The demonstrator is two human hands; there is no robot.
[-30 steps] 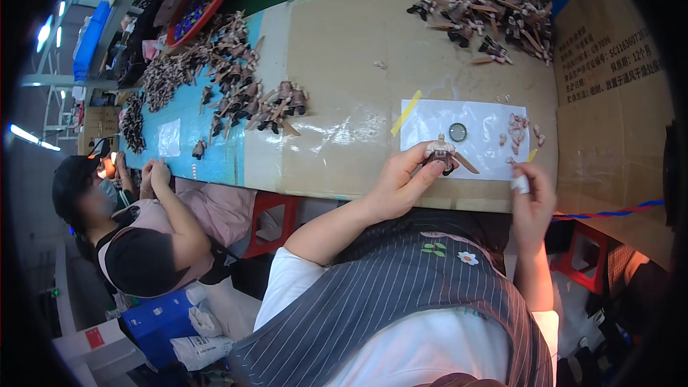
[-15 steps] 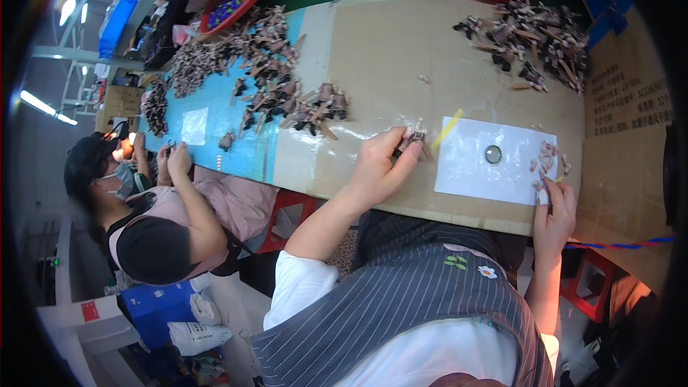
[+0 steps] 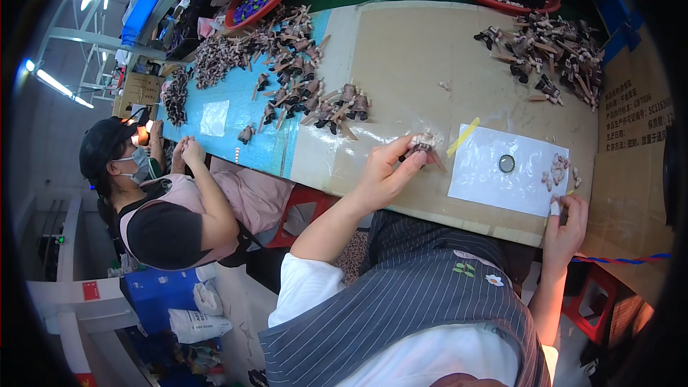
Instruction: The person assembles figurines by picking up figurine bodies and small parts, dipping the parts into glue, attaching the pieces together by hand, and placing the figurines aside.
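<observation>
Pinching a small figurine (image 3: 423,145) in its fingers, the left hand (image 3: 383,175) lifts it off the table (image 3: 401,50); the right hand (image 3: 566,218) grips a small white piece (image 3: 555,208) beside the white sheet (image 3: 502,190), close for joining.

Left hand (image 3: 383,175), figure (image 3: 423,145), seemingly leftward.

The person wears a white short-sleeved shirt under a dark grey apron with thin white pinstripes and small embroidered flowers; forearms are bare.
</observation>
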